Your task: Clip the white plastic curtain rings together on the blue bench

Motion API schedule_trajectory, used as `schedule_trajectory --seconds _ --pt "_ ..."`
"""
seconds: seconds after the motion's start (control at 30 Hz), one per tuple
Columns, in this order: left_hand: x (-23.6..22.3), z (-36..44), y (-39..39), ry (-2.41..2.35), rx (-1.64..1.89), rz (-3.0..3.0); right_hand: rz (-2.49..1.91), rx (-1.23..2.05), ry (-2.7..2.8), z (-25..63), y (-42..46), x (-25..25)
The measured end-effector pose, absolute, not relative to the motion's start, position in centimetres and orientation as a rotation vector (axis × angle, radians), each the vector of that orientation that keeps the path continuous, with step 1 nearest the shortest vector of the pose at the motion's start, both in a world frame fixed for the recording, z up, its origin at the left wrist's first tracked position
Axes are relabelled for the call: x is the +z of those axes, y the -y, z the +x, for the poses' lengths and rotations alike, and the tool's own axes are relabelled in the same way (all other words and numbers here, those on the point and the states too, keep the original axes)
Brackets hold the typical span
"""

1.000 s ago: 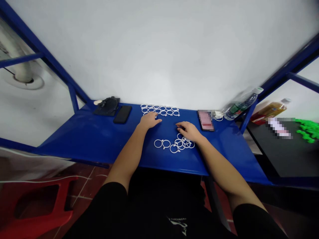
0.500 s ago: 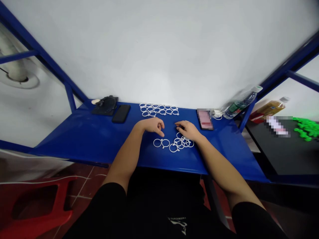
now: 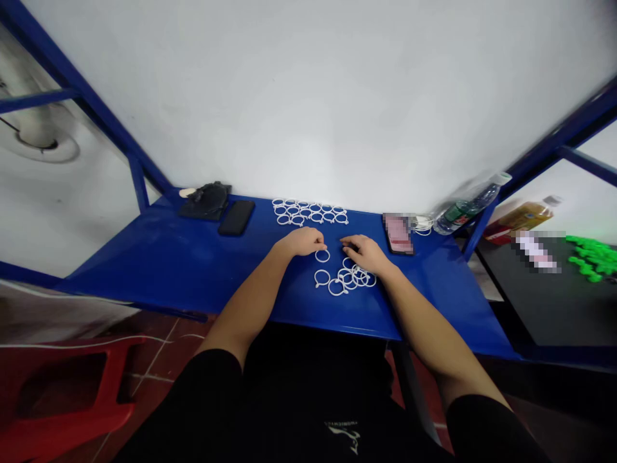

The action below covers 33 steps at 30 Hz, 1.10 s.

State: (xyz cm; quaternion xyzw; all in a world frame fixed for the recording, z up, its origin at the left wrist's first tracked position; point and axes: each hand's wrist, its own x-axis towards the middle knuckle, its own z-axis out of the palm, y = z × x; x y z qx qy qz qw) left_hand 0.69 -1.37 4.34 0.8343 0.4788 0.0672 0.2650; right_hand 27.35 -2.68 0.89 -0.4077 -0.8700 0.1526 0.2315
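My left hand (image 3: pixel 307 242) is closed in a pinch, its fingertips on a white curtain ring (image 3: pixel 322 260) that shows below them. A single curtain ring (image 3: pixel 322 278) with a small tab lies just under that one. My right hand (image 3: pixel 365 252) is open, thumb and fingers apart, beside a loose overlapping pile of curtain rings (image 3: pixel 336 295). Its fingers hold nothing I can see, and its palm covers part of the pile. Farther back, several more curtain rings (image 3: pixel 283 219) lie side by side in rows near the wall.
The blue table (image 3: pixel 183 270) meets a white wall. A black phone (image 3: pixel 236 217) and a dark crumpled item (image 3: pixel 207 199) lie at left. At right are a pink-screened phone (image 3: pixel 399 233), a white cable (image 3: pixel 423 225) and a bottle (image 3: pixel 472 204). A red stool (image 3: pixel 110 379) stands below left.
My left hand has closed on one of the two separate rings and moved it slightly up and right, away from the front edge. My right hand has stayed almost still.
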Motion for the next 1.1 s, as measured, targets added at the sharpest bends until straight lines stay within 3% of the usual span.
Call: schedule_trajectory --seconds 0.2,0.47,1.1 --pt "3.4 1.5 1.3 -1.287 0.216 2.272 -1.086 0.423 2.367 27.3 2.7 0.9" --pt "2.6 5.0 2.5 -1.153 0.722 2.449 -1.026 0.532 2.313 27.1 3.3 1.7" --pt "2.4 4.8 2.1 -1.074 0.783 2.477 -0.965 0.457 2.143 27.2 3.2 1.4"
